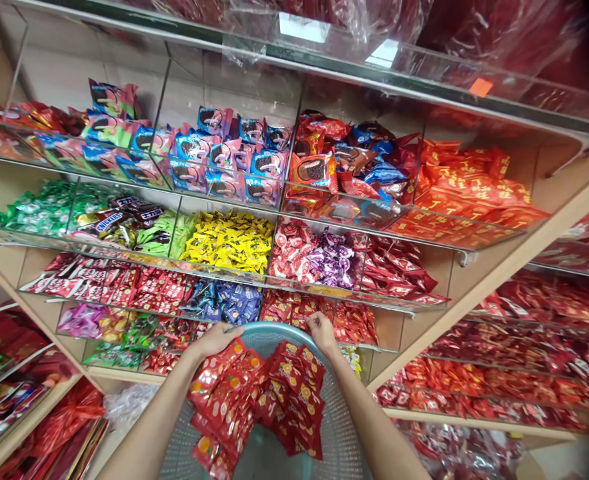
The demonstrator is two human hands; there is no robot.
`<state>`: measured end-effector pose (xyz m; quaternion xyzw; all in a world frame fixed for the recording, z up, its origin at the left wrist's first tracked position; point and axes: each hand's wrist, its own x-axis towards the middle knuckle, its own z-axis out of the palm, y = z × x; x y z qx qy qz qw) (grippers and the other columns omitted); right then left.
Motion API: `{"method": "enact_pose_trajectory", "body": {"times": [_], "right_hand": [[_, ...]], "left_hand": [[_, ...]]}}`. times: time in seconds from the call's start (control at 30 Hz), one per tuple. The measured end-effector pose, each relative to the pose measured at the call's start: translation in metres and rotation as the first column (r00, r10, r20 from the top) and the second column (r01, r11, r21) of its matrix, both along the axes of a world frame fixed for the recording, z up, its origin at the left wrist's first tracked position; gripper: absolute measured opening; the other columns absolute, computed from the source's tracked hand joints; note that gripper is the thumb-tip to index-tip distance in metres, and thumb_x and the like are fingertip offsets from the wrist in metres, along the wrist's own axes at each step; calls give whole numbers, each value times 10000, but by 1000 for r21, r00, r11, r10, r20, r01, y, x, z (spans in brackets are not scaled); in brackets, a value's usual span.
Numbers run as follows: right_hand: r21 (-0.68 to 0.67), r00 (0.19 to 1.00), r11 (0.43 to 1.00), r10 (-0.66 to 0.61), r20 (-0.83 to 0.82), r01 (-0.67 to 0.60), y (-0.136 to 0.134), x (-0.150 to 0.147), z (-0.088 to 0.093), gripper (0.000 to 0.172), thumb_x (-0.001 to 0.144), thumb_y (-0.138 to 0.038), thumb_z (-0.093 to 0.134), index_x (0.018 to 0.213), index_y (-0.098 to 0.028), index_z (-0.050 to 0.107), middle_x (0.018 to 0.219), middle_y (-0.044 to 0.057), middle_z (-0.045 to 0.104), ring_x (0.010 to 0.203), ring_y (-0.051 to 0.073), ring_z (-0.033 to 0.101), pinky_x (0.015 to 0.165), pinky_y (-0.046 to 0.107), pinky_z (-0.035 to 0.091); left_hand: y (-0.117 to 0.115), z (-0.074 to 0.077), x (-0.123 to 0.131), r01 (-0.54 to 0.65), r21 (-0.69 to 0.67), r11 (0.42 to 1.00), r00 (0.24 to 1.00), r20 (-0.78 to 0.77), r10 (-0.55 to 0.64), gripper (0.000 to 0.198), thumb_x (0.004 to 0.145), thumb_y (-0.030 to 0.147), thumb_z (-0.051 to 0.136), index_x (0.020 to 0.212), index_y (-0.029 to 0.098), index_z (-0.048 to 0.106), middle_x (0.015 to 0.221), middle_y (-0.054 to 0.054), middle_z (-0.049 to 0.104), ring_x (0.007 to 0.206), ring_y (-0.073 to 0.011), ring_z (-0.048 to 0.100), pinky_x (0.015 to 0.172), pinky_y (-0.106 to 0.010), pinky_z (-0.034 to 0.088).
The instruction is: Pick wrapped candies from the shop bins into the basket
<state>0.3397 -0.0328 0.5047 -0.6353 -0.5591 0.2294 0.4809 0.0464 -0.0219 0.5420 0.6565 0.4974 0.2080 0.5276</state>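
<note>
A green plastic basket with perforated walls stands in front of the shelves. Gripping its far left rim is my left hand, closed around the edge. Inside the basket lie red candy packets with orange fruit prints, and a second group of similar red packets leans beside them. My right hand is at the far right rim, close to a shelf bin of small red packets. Its fingers are curled into a pinch; whatever they hold, if anything, is hidden.
Glass-fronted shelves with dividers rise ahead, filled with wrapped sweets: yellow packets, blue cookie packs, orange packets. More red sweets fill shelves on the right. A clear plastic bag lies lower left.
</note>
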Motion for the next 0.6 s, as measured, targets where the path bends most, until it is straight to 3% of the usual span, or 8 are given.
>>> {"method": "enact_pose_trajectory", "body": {"times": [0.2,0.33,0.47,0.6], "right_hand": [[99,991,989,-102,-86,110,-24,-9,35,329,699,-498,454,670,-170,462,534,-36,448,473,93,402,472,213,360],[20,942,997,-62,-329,72,-55,-21,56,287,664,-454,524,673,-171,475,528,-44,448,475,99,467,476,220,411],[-149,844,989,-71,-531,-11,-88,-37,52,269,605,-410,593,644,-170,477,498,-52,459,425,87,460,443,224,432],[-235,821,969,-77,-566,-72,-106,-51,36,295,576,-425,613,612,-169,473,472,-50,465,419,88,458,460,248,463]], "left_hand": [[3,-6,-1,9,7,1000,1000,14,-9,504,599,631,450,599,137,550,568,-5,589,511,-133,486,506,-215,356],[5,-12,-2,9,31,999,1000,-7,-9,492,617,611,447,626,135,571,599,-10,602,527,-137,492,503,-214,352],[5,-12,-2,18,44,999,1000,-9,-18,483,623,606,443,604,138,561,576,-4,591,519,-134,485,497,-210,342],[5,-12,-2,11,52,999,1000,-14,-11,476,617,604,448,582,141,550,544,6,575,507,-130,474,488,-207,331]]}}
